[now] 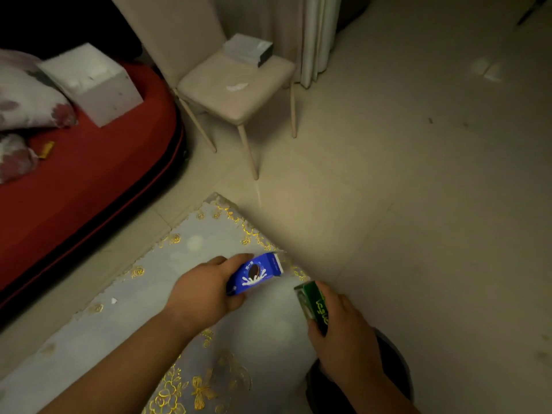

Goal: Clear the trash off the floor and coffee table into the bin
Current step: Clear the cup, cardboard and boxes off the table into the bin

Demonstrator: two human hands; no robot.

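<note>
Here the left hand (206,291) grips a blue cookie carton (255,273) over the table (134,309) corner, its long axis pointing up-right, while the right hand (343,330), nearer to what looks like the dark bin (398,372) beneath it, holds a green carton (313,306).

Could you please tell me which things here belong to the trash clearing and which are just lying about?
Job: blue cookie box, green box, dark bin, floor scraps.
Lying about: chair, foam block, pillow, red sofa.
</note>
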